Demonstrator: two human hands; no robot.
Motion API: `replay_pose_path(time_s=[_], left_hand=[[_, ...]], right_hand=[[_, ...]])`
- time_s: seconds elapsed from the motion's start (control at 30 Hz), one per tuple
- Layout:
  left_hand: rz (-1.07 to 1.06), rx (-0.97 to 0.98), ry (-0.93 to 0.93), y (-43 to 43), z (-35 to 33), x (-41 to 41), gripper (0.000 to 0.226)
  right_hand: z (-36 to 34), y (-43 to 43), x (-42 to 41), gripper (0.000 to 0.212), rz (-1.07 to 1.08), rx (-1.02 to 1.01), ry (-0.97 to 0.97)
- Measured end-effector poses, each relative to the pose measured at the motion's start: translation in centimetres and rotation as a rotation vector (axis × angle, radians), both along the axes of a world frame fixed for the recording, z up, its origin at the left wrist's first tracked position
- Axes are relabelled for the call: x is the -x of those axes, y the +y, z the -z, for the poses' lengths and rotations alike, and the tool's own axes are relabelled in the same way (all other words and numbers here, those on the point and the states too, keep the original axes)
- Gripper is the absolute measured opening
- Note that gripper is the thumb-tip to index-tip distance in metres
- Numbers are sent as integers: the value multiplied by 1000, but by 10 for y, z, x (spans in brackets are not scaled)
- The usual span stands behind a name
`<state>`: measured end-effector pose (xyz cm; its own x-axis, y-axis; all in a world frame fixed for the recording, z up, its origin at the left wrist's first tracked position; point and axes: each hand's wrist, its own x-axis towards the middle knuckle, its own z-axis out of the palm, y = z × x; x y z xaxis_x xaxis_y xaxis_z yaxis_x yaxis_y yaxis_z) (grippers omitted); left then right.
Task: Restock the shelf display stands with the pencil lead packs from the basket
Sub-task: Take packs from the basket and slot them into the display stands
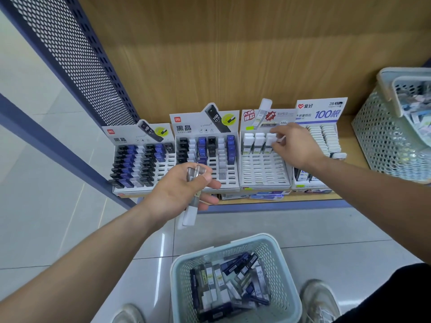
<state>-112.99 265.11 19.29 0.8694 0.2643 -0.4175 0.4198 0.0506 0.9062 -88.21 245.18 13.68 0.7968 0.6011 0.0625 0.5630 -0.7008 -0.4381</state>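
Four display stands line the wooden shelf. My right hand (295, 145) pinches a white-capped lead pack (271, 139) at the top row of the third stand (264, 169), whose lower slots are bare. My left hand (184, 191) grips two clear packs with white caps (192, 206) in front of the second stand (207, 150). On the floor between my shoes sits a pale green basket (235, 243) with several dark blue, grey and clear packs.
The left stand (142, 164) holds black, blue and white packs; the right stand (320, 141) holds white ones. A second mesh basket (387, 141) with a smaller one inside stands on the shelf's right end. A perforated blue panel (77, 54) borders the left.
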Motion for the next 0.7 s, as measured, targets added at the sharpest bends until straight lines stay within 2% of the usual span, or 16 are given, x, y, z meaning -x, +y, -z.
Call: replay_pose_path(time_s=[0.07,0.1,0.2,0.4,0.57,0.7], left_hand=[[21,1,-18,0,-2,3,18],[36,-1,-27,0,-4,4,19],[106,-14,-54,-4,-9,7,24],[244,-5,-131,-17,-20,13,33],[312,42,-154,-22,-29,20,30],[260,14,-138,-21,-35,27,31]], right_hand=[[-19,6,21,14,-65,-87,87],[-30,10,34,8,-122,-145,196],[-63,22,79,11,-244,-259,509],[-103,26,135,9,-353,-374,601],[-116,18,153,12,-381,-376,666],[-116,14,154,10,-288,-459,707]])
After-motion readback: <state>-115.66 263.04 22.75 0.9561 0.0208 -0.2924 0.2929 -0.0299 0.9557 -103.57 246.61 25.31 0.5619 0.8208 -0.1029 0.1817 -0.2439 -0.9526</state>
